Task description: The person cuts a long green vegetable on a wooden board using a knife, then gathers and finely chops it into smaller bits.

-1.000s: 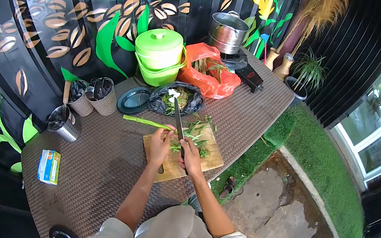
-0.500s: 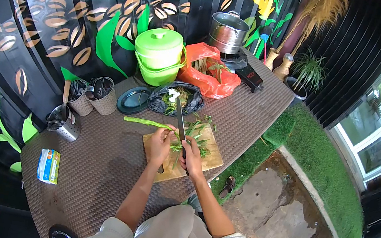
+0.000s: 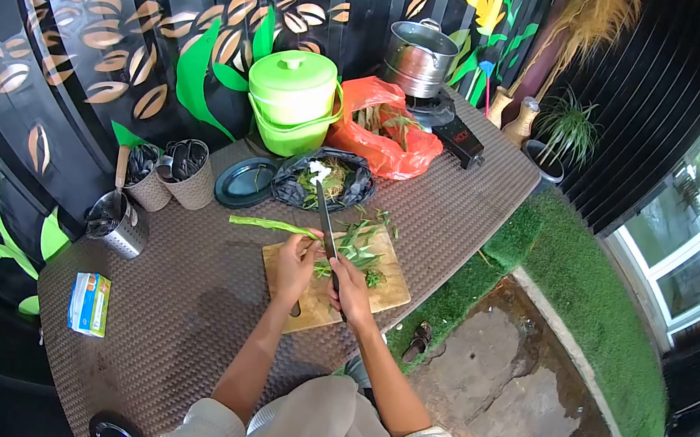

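Note:
My left hand (image 3: 296, 262) is closed around a bundle of long green stalks (image 3: 261, 223), which stick out to the left. In my right hand (image 3: 350, 285) is the handle of a knife (image 3: 325, 213), its long blade pointing up and away beside the stalks' right end. Both hands are over a wooden cutting board (image 3: 393, 291). Cut green pieces (image 3: 361, 244) lie scattered on the board and just beyond its far edge. Behind the board sits a black plastic bag (image 3: 358, 187), open, with greens and white bits inside.
On the table (image 3: 191, 284) are a dark plate (image 3: 245, 182), a lidded green bucket (image 3: 291, 102), an orange bag (image 3: 417, 151) of leaves, and a metal pot (image 3: 419, 62) on a stove. Cutlery holders (image 3: 189, 182) and a small packet (image 3: 89, 305) are at left.
The knife blade has dipped and shifted slightly left, nearer the stalks' cut end. My left hand and the stalks have barely moved.

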### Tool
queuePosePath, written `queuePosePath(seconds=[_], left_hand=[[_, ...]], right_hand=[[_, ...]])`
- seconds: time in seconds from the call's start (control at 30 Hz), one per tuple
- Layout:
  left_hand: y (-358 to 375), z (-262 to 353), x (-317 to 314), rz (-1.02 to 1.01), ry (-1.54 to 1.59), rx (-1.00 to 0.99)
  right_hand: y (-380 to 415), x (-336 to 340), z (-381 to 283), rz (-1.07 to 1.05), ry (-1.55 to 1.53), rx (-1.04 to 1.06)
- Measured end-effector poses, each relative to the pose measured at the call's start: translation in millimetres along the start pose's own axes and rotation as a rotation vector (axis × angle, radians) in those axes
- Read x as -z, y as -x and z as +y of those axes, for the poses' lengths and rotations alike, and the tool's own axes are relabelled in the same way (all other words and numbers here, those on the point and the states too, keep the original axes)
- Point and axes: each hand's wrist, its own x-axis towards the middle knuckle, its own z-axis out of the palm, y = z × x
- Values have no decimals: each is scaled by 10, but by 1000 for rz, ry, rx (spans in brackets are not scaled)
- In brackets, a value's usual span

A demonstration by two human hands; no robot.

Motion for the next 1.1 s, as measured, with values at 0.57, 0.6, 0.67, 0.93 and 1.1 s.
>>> queuePosePath(seconds=[0.57,0.6,0.67,0.93,1.1], left_hand=[[171,-24,1,140,-554,-215],[186,84,-23,140,-556,-213],[174,391,-64,90,-628,-255],[53,60,16,145,-208,-114],[63,85,-26,172,-157,-117]], right_hand=[[-250,-23,378,406,787,320],[-320,81,420,352,698,216],[-511,232,621,272,352,83],[-202,304,-85,-9,132,-302],[-143,357,-140,11,172,-138]])
